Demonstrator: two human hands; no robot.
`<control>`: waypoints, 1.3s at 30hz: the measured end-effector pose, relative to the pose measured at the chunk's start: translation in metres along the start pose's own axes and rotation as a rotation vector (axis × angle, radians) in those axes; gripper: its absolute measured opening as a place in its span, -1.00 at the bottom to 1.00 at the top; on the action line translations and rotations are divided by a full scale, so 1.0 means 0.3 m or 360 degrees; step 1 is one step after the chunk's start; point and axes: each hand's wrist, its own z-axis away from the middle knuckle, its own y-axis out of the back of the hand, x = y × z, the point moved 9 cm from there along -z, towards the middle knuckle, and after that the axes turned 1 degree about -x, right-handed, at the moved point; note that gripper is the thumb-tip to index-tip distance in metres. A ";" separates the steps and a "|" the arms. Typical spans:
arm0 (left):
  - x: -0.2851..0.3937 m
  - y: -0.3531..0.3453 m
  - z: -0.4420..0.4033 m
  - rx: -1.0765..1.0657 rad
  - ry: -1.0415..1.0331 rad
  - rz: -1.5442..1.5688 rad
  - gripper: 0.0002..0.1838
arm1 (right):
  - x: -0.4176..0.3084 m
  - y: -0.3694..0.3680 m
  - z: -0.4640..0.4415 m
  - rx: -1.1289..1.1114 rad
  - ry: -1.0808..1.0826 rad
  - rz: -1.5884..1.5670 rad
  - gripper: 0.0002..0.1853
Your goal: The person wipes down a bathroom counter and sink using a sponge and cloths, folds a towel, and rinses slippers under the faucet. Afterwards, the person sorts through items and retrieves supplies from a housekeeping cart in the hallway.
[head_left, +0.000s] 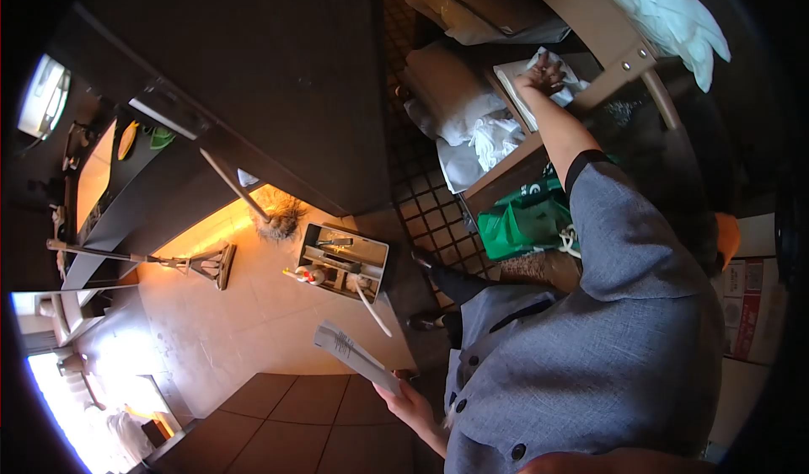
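Observation:
My left hand point(404, 400) is closed on the lower end of a narrow white printed paper point(358, 358), which sticks out to the upper left. My right hand point(544, 75) reaches into a brown cart point(518, 158), with its fingers apart and bent over a white paper or cloth item point(514, 78) in a compartment. Beside that compartment lie crumpled white cloths or bags point(495, 139). Below the cart's edge is a green bag point(527, 224).
A grey caddy point(386, 263) with brushes and bottles stands on the floor. Left of it are a fluffy duster point(278, 213) and a flat mop point(221, 267). White gloves or bags point(674, 27) hang at the cart's upper right. A dark door panel point(278, 61) rises nearby.

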 end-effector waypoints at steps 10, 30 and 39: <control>0.163 -0.199 -0.295 -0.0148 -0.0172 -0.0074 -0.52 | 0.173 -0.066 -0.288 0.0619 -0.0857 -0.0570 -0.42; 0.025 0.238 -0.439 -0.0022 0.0361 0.1735 -0.45 | -0.191 0.079 0.306 -0.1201 0.0049 -0.3039 -0.53; -0.116 0.717 -0.433 -0.0019 0.0180 0.1749 -0.52 | -0.390 0.103 1.441 -0.1782 0.0291 -0.2122 -0.44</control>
